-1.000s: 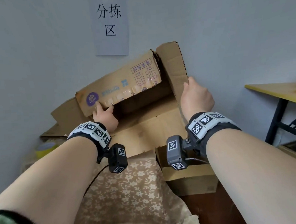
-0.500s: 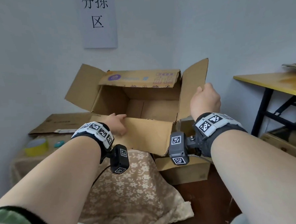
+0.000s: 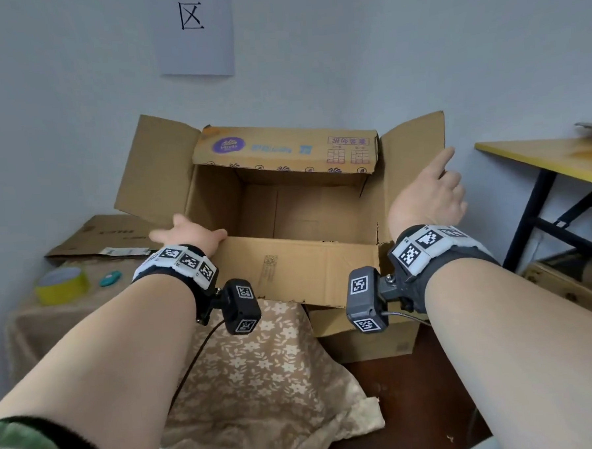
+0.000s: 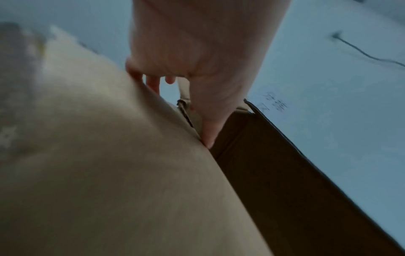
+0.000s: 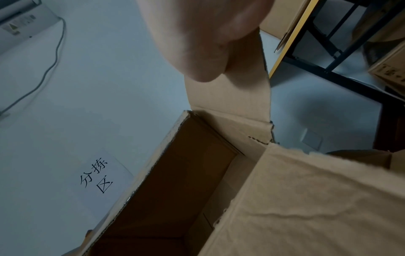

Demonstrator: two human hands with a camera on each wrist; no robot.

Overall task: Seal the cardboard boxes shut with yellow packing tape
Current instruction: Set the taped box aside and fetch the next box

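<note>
Box [image 3: 290, 269] now upright with all flaps open, both grips released: left hand [image 3: 189, 235] relaxed at near-left corner, right hand [image 3: 427, 197] spread beside right flap [image 3: 411, 156]; flaps fold next, tape roll [image 3: 61, 284] untouched left.

Wall paper sign [image 5: 103, 175]: "分拣区". Cardboard box [image 3: 284, 149] print: unreadable.

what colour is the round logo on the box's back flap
Purple, on the open cardboard box's back flap logo; the head view shows it best.
</note>
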